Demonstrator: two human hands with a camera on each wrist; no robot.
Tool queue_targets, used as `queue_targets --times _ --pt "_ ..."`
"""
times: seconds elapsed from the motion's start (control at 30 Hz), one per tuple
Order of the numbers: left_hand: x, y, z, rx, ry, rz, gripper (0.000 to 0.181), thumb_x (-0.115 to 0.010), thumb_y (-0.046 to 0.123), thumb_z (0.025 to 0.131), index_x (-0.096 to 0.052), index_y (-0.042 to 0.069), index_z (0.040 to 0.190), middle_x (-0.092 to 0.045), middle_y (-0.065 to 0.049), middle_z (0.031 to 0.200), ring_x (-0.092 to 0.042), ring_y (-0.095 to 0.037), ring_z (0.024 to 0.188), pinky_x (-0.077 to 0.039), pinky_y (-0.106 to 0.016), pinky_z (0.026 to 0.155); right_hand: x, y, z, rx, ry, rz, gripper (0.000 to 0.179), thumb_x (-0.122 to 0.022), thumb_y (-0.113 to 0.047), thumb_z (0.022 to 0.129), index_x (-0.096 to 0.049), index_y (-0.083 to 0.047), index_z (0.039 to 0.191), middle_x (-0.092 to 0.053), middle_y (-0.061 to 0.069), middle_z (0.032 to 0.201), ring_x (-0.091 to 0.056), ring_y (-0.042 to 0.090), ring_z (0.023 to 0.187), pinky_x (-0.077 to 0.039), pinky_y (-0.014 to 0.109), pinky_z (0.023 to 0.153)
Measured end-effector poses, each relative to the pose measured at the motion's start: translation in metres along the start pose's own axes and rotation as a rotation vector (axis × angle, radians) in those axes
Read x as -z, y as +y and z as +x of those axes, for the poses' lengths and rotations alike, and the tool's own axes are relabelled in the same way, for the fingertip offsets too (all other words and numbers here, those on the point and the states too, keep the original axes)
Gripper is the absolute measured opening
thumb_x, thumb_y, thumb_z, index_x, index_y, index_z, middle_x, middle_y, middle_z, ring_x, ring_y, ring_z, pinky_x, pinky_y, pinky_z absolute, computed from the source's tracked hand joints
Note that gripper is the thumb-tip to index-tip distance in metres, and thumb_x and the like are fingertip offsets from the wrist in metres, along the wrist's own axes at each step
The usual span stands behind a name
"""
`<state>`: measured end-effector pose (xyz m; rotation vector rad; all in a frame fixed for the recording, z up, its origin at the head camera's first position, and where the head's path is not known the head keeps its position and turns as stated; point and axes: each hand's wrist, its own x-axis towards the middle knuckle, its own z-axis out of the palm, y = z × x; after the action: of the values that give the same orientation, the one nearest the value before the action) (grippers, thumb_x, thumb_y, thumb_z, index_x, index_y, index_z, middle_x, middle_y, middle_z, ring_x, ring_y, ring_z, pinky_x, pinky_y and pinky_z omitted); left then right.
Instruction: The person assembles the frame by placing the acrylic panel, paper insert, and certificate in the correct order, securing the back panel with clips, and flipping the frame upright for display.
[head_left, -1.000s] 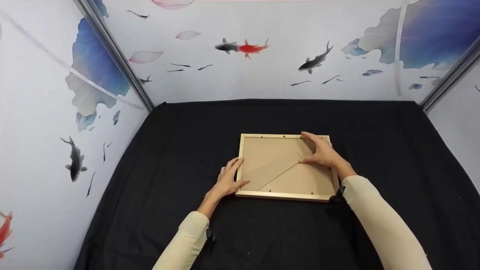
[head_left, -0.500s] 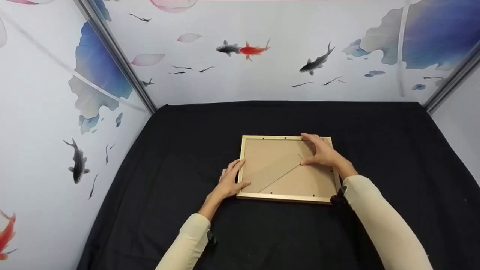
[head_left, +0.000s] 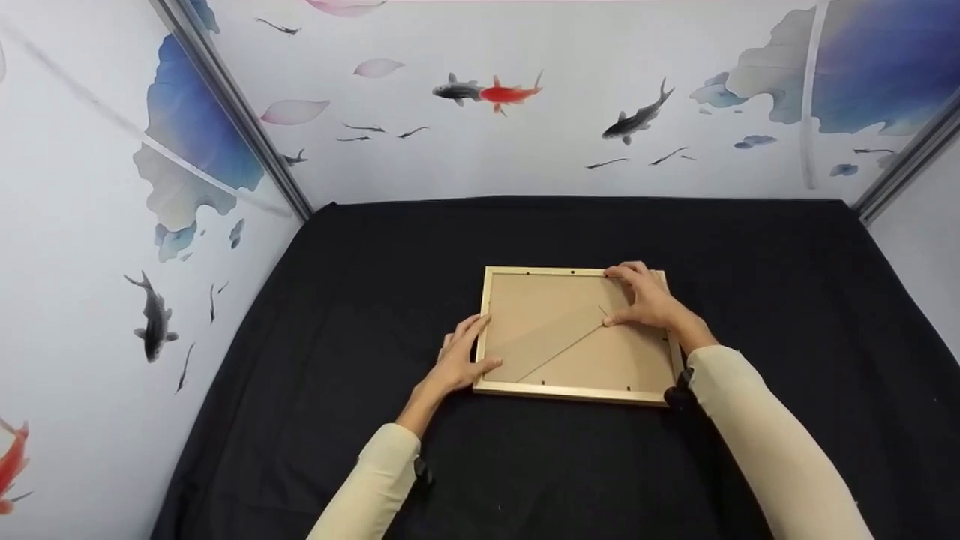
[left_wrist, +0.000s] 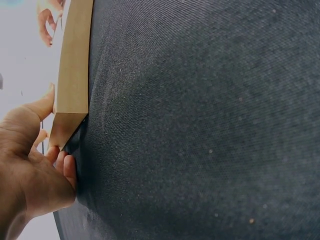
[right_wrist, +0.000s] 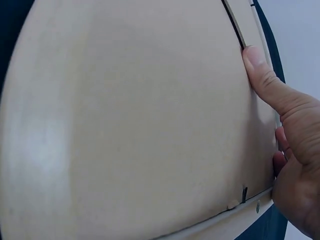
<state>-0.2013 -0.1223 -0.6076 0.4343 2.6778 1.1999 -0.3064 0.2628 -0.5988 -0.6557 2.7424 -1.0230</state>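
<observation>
A picture frame (head_left: 573, 396) with thin gold edges lies face down, its tan backing board (head_left: 536, 300) upward. A diagonal slit marks the edge of a flap (head_left: 547, 334) on that board. My left hand (head_left: 455, 361) holds the left edge near the front corner, thumb over the rim onto the back and fingers along the outer side. In the left wrist view, those fingers wrap the frame's corner (left_wrist: 70, 120). My right hand (head_left: 646, 300) grips the far edge toward the right corner, its thumb pressed on the board at the slit's upper end.
Black cloth (head_left: 360, 300) covers the table under the frame. Small dark tabs (head_left: 628, 388) sit along the frame's inner edge. White panels with painted fish (head_left: 637, 120) stand behind and at the sides, joined by metal posts (head_left: 240, 112).
</observation>
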Motion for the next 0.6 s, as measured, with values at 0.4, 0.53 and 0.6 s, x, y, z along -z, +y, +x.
queue_targets --times 0.4,0.53,0.6 --pt "-0.0032 -0.0020 0.0018 -0.014 0.002 -0.011 0.078 -0.077 0.028 0.093 -0.037 0.009 0.157 -0.028 -0.017 0.159 -0.036 -0.041 0.130 -0.031 -0.063 0.103 0.0011 -0.0004 -0.0042 -0.026 0.002 0.020 0.093 -0.095 -0.031 0.071 -0.048 0.000 0.145 -0.034 0.024 0.147 -0.034 0.043 0.131 -0.026 0.060 0.108" --pt "-0.0006 -0.0022 0.0011 -0.003 0.014 -0.013 0.078 -0.077 0.028 0.092 -0.038 0.009 0.156 -0.029 -0.017 0.159 -0.037 -0.041 0.129 -0.032 -0.063 0.101 -0.0024 -0.0024 -0.0034 -0.013 0.028 0.011 0.091 -0.095 -0.028 0.070 -0.050 -0.001 0.145 -0.037 0.024 0.146 -0.034 0.044 0.130 -0.027 0.060 0.107" --pt "0.0000 -0.0015 0.0003 0.004 0.016 -0.014 0.078 -0.078 0.028 0.092 -0.038 0.009 0.156 -0.029 -0.016 0.159 -0.036 -0.041 0.129 -0.032 -0.063 0.100 -0.0039 -0.0034 -0.0035 -0.019 0.032 0.015 0.090 -0.095 -0.027 0.071 -0.051 -0.001 0.145 -0.038 0.023 0.146 -0.034 0.044 0.131 -0.028 0.060 0.107"
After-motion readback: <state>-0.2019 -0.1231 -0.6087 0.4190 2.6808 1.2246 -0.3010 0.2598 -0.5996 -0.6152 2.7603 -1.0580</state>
